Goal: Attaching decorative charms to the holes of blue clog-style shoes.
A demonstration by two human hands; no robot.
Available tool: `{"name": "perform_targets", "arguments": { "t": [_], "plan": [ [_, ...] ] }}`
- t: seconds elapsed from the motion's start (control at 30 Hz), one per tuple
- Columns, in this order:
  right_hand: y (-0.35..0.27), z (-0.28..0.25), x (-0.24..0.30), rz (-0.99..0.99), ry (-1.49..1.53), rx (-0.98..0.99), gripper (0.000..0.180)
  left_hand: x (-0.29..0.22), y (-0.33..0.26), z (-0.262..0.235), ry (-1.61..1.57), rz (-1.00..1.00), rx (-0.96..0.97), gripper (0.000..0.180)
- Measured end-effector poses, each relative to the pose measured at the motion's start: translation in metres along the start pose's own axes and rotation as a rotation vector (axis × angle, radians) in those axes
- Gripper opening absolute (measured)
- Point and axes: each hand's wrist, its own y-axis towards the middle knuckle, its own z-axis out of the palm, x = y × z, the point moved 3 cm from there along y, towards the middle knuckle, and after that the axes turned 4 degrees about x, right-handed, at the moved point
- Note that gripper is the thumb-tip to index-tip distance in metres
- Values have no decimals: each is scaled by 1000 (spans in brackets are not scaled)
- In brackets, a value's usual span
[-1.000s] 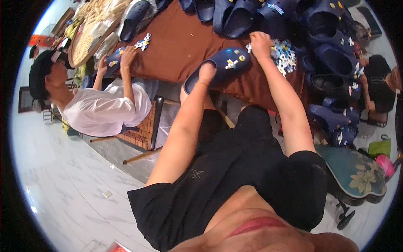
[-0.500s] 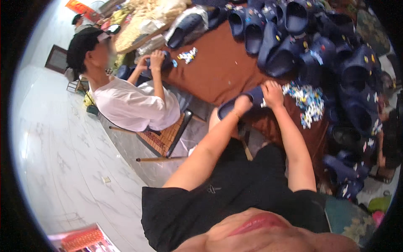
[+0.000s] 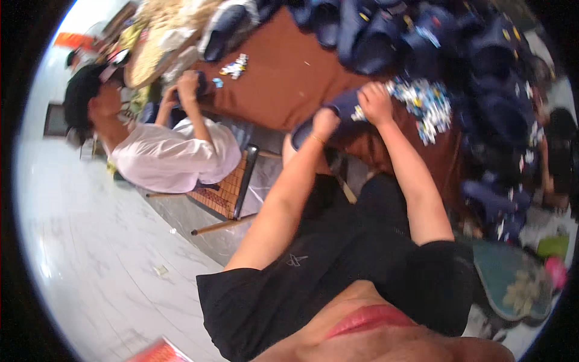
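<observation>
A navy clog [image 3: 342,102] lies slanted in front of me at the near edge of the brown-covered table. My left hand [image 3: 325,123] reaches into its foot opening, closed, with its fingertips hidden. At the toe end, my right hand [image 3: 375,104] has its fingers bent over the clog; whether a small piece is also pinched there is too blurred to tell. Small white and yellow charms [image 3: 359,113] show on the clog between my hands. Just right of my right hand spreads a pile of white, blue and yellow charms [image 3: 431,111].
Many navy clogs [image 3: 422,48] heap along the table's far and right sides. The brown cloth [image 3: 271,78] carries a small charm cluster [image 3: 235,66]. At left a co-worker in white [image 3: 175,154] sits on a woven-seat chair [image 3: 220,196], handling a dark clog. A green seat [image 3: 512,280] stands at lower right.
My view has swung, so the scene sits farther left and higher in the picture, with some blur. Both hands keep their places on the clog.
</observation>
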Motion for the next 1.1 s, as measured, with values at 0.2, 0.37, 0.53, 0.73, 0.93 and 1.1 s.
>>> {"name": "perform_targets", "arguments": {
  "t": [0.2,0.37,0.53,0.73,0.93,1.1],
  "plan": [
    [-2,-3,-7,79,-16,-37,18,-4,10,3,28,33,15,18],
    [11,-3,10,-39,8,-131,11,11,4,-4,93,-82,-2,14],
    [-15,-17,1,-54,-2,-5,10,-10,-10,8,-40,-76,59,15],
    [-3,-20,11,-72,-75,-11,18,-2,-13,11,-88,-69,-50,17],
    [5,-16,2,-142,-213,-38,23,-10,-2,4,-136,-111,-34,17],
    [-3,-15,2,-27,-320,-105,24,-15,0,1,-127,-101,-17,17]
  ]
}}
